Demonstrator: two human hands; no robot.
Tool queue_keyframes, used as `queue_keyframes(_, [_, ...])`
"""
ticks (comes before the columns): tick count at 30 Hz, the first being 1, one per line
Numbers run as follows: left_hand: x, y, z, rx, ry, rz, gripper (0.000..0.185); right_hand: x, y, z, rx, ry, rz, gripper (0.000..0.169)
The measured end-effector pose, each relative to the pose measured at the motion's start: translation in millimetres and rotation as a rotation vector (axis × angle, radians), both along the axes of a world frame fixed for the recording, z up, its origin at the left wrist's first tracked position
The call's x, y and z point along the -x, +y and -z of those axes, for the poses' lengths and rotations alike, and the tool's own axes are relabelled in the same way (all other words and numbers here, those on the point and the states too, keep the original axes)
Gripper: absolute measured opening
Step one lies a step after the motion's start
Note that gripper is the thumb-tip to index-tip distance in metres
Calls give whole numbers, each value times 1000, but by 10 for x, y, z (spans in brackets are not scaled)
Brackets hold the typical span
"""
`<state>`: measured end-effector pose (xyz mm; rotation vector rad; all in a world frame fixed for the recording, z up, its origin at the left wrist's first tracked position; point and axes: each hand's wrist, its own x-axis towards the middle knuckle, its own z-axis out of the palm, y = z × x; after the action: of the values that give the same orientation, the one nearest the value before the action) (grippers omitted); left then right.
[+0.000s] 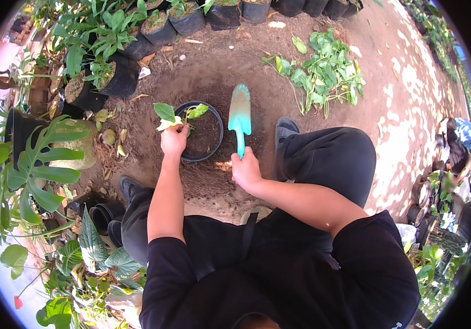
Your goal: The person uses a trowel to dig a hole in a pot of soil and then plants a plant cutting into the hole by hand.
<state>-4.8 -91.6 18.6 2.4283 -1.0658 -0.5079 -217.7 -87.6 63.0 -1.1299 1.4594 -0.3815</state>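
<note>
My left hand (174, 140) holds a leafy plant cutting (164, 111) at the left rim of a round black plastic pot (221, 132). Green and yellowish leaves stick out above my fingers, and the lower end of the stem is hard to make out. Dark soil (204, 140) lies inside the pot. To the right of the pot, my right hand (247, 167) grips the handle of a turquoise garden trowel (240, 111). Its blade points away from me, is smeared with soil and is held apart from the pot.
A heap of leafy cuttings (325, 74) lies on the ground at the upper right. Black grow bags (159, 31) with plants curve along the top and upper left. A monstera leaf (50, 160) spreads at the left, above empty black pots (106, 216). My shoes flank the pot.
</note>
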Motion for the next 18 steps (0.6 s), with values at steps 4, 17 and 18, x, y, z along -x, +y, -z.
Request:
queue_keyframes(4, [6,-30,-38,-29,4,13,29,107,5,17,120,178,-307,28])
queue_keyframes(17, [-60,-23,20,-11,56,-4,25,178,-50,-335,270,506,-706,30])
queue_keyframes(18, [-45,-28,28,-6,66,-11,25,141,-62,-335,277,522,-717,30])
